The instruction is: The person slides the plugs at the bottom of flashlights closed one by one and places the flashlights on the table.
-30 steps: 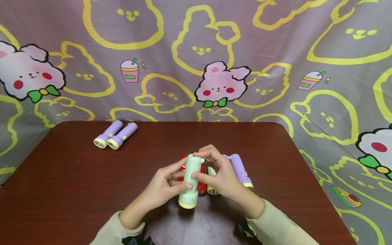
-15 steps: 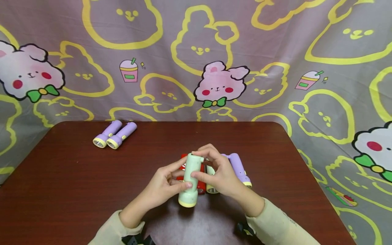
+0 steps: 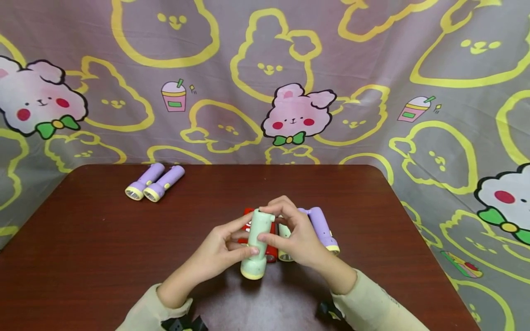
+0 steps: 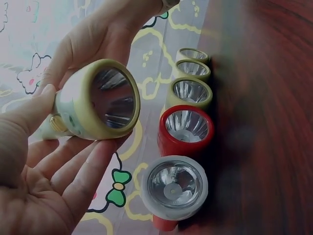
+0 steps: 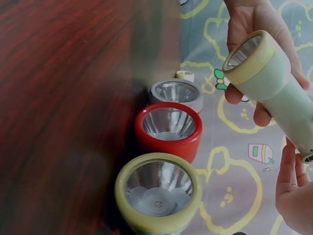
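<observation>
A pale green flashlight with a yellow rim is held above the table, tilted with its lens end toward me. My left hand grips it around the lower body near the head, thumb in front and fingers behind. At the tail end my right hand pinches it, thumb on the front and fingers at the top. From the left wrist view, the lens of the held flashlight is unlit. Behind the hands lie a red flashlight and another green flashlight, both partly hidden.
A purple flashlight lies right of the right hand, with another purple one mostly hidden beside it. A grey-rimmed flashlight stands in the same row. Two purple flashlights lie at the back left of the brown table.
Both hands keep their hold on the green flashlight, almost unmoved. The head view has shifted very slightly.
</observation>
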The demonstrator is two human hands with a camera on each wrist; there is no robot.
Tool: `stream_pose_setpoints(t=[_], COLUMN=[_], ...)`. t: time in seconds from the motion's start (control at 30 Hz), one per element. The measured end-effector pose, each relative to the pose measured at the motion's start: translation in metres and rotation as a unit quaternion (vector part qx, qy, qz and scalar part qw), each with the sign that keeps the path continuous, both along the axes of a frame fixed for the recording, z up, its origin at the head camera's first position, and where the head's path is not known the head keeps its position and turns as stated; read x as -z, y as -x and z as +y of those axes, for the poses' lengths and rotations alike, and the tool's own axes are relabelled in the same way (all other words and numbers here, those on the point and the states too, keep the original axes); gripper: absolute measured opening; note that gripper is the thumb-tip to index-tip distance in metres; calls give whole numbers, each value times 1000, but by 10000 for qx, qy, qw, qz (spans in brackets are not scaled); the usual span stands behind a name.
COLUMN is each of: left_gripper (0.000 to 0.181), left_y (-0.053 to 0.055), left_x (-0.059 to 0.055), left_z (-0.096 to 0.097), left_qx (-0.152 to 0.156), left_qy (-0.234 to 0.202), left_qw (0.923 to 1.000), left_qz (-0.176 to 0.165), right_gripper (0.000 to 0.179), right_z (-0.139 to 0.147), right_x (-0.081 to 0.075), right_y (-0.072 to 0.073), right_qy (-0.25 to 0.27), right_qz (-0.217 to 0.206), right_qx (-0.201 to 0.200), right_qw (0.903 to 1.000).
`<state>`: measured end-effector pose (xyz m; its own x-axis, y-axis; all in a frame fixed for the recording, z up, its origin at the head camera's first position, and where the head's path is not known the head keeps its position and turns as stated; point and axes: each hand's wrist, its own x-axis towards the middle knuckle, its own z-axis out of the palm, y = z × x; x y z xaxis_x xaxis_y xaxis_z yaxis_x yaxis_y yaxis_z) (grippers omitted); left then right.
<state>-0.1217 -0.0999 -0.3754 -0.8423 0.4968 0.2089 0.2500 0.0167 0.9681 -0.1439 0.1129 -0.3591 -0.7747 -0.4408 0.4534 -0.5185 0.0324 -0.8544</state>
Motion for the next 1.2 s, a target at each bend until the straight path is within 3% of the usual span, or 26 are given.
stream_pose_setpoints(t=[0.77, 0.97, 1.2], left_gripper=[69, 69, 69], left_y=[-8, -9, -9], left_x=[1, 1, 1], left_z=[-15, -18, -22], left_qx=[-187, -255, -381], left_qy=[189, 261, 283], left_qw=[9996, 9993, 9989], left_qz=[-37, -16, 49], right_gripper=[49, 44, 49], right_z=[3, 12, 29], right_x=[1, 2, 5], right_y=[4, 5, 11], right_qy=[-422, -565, -1078], right_qz=[110, -223, 85], right_qx=[-451, -412, -190], right_qw=[9980, 9973, 9940])
